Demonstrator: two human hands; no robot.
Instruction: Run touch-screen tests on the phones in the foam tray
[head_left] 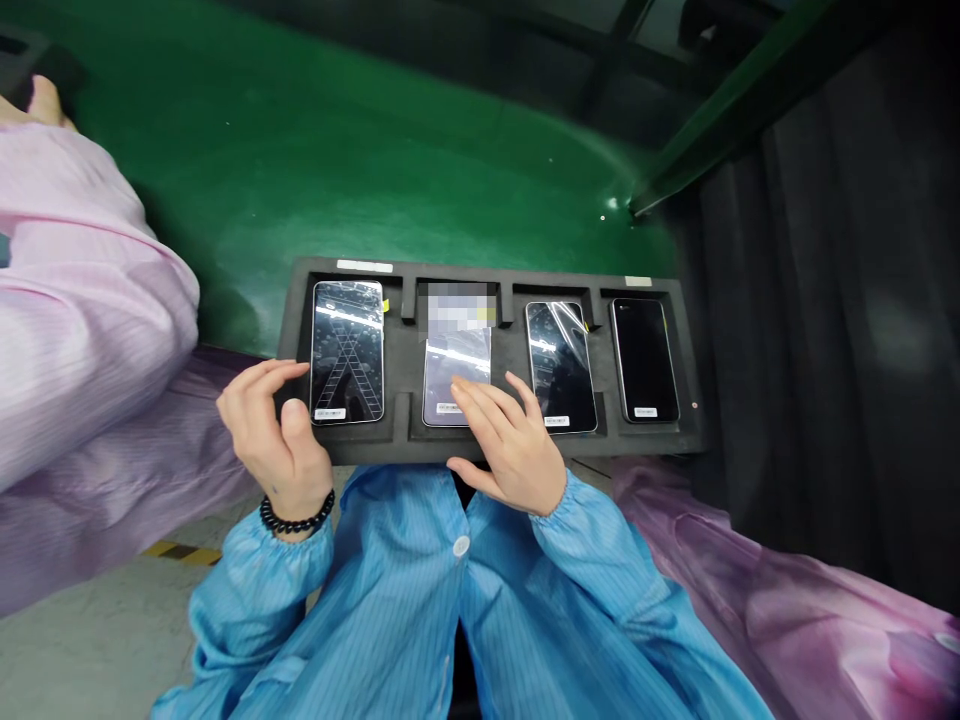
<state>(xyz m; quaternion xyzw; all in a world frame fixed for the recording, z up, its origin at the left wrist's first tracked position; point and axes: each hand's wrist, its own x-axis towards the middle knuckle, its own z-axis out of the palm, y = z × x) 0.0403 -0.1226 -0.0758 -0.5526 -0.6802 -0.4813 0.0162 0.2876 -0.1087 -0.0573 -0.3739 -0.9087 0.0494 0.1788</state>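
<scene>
A long black foam tray (457,452) lies before me, with several smartphones in its compartments. My right hand (514,445) has its fingers stretched over the second phone from the left (457,365), fingertips at the lower part of its lit screen. Beside the leftmost phone (347,350), my left hand (274,425) is open at the tray's left edge, fingers bent and apart, holding nothing. The third phone (561,375) sits slightly tilted near my right little finger. On the far right rests a phone with a dark screen (645,360). White labels mark the phones' lower ends.
The tray sits on a green tabletop (300,170). A person in a pink sleeve (82,300) is close on my left, and pink clothing (720,580) shows at my right. A dark curtain (832,320) hangs on the right beside a green post (720,125).
</scene>
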